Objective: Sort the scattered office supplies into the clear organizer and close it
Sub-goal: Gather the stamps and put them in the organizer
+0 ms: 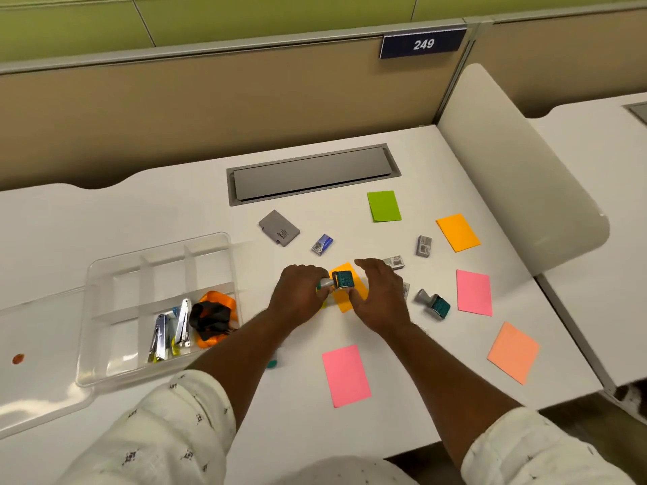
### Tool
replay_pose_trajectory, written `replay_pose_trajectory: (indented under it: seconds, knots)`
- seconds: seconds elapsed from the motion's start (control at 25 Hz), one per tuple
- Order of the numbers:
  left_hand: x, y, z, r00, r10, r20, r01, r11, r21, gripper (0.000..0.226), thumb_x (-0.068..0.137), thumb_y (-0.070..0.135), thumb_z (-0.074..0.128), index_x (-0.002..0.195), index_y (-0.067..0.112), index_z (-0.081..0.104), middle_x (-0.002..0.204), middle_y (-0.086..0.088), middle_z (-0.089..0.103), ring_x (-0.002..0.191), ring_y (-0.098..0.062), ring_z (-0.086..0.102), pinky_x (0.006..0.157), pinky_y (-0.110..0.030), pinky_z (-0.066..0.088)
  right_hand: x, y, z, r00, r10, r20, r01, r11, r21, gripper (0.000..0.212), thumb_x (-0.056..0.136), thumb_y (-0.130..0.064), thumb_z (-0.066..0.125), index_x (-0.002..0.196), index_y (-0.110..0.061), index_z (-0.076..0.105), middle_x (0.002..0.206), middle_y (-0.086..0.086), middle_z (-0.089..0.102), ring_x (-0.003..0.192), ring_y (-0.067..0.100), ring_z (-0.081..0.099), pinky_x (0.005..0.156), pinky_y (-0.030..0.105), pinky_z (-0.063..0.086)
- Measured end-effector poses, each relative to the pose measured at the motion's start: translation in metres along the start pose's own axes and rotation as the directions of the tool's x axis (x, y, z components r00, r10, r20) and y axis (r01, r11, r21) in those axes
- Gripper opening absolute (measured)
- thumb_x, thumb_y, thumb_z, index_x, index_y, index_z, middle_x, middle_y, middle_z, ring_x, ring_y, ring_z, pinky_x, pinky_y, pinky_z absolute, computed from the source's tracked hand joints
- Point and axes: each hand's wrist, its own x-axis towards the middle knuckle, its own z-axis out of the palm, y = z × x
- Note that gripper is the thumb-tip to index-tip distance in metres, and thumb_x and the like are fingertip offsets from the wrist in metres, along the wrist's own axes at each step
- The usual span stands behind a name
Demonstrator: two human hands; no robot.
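Left hand (pixel 299 295) sits at the centre of the frame, fingers curled round the grey handle of a teal date stamp (pixel 342 280) that it holds sideways just above an orange sticky note (pixel 345 304) on the white worktop (pixel 402 397). Right hand (pixel 380 292) is close on the other side of the stamp, its fingers loosely spread and holding nothing; from where I stand I can't tell whether its thumb touches the stamp head.

The clear organizer (pixel 91 274) lies open at the left of the frame, its lid (pixel 35 407) flat beside it at lower left. Two metal staplers (pixel 161 339) lie in its near compartments, and an orange and black bundle (pixel 213 318) fills the nearest right one.

Still loose on the worktop: a second teal stamp (pixel 434 304) on its side just right of the hands, a small blue box (pixel 322 244) and a grey box (pixel 424 246) above them, and a flat grey case (pixel 279 228) further up. Sticky notes are scattered round the right half: green (pixel 383 206), orange (pixel 457 232), pink (pixel 474 292), peach (pixel 513 352), and another pink one (pixel 346 376) between the forearms.
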Motion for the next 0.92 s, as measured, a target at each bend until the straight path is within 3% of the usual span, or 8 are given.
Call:
replay_pose_trajectory:
  seconds: [0.2,0.4,0.56,0.76,0.92]
  knots:
    - [-0.003,0.017,0.010,0.999,0.035,0.012,-0.035,0.999,-0.034,0.027,0.090,0.039,0.063,0.110,0.022,0.068,0.104,0.000,0.071,0.094,-0.024,0.061,0.087,-0.035,0.037,-0.023,0.032,-0.019,0.964,0.241,-0.113,-0.255,0.958,-0.132,0.052,0.080,-0.020,0.071,0.129,-0.014,0.056,0.129,0.006,0.058,0.118,0.029,0.053,0.100,0.045,0.040]
    - [-0.004,0.037,0.023,0.997,0.072,0.039,-0.071,0.997,-0.041,0.021,0.088,0.039,0.063,0.101,0.024,0.070,0.096,0.001,0.072,0.086,-0.024,0.063,0.078,-0.037,0.044,-0.035,0.053,-0.036,0.900,0.390,-0.195,-0.429,0.873,-0.233,0.053,0.079,-0.011,0.060,0.132,-0.014,0.055,0.136,0.004,0.053,0.128,0.026,0.046,0.104,0.043,0.031]
    - [-0.006,0.048,0.033,0.995,0.078,0.063,-0.076,0.997,-0.033,0.021,0.087,0.040,0.063,0.099,0.025,0.070,0.094,0.002,0.073,0.083,-0.022,0.063,0.076,-0.038,0.046,-0.043,0.070,-0.045,0.832,0.529,-0.169,-0.553,0.761,-0.339,0.058,0.079,-0.009,0.056,0.136,-0.018,0.050,0.142,0.004,0.047,0.133,0.026,0.040,0.108,0.044,0.028]
    - [-0.007,0.050,0.029,0.996,0.077,0.050,-0.075,0.997,-0.032,0.021,0.087,0.041,0.063,0.099,0.025,0.070,0.094,0.003,0.073,0.083,-0.021,0.062,0.077,-0.037,0.045,-0.046,0.075,-0.049,0.818,0.540,-0.197,-0.574,0.758,-0.309,0.052,0.077,-0.006,0.057,0.128,-0.018,0.058,0.121,0.009,0.059,0.112,0.033,0.053,0.092,0.043,0.036]
    - [-0.010,0.041,0.013,0.999,0.052,0.008,-0.051,0.997,-0.062,0.020,0.088,0.039,0.064,0.099,0.023,0.069,0.095,0.002,0.072,0.084,-0.023,0.062,0.080,-0.038,0.043,-0.038,0.056,-0.046,0.850,0.445,-0.282,-0.508,0.834,-0.215,0.049,0.076,-0.008,0.061,0.124,-0.016,0.062,0.117,0.010,0.062,0.107,0.035,0.055,0.087,0.043,0.037]
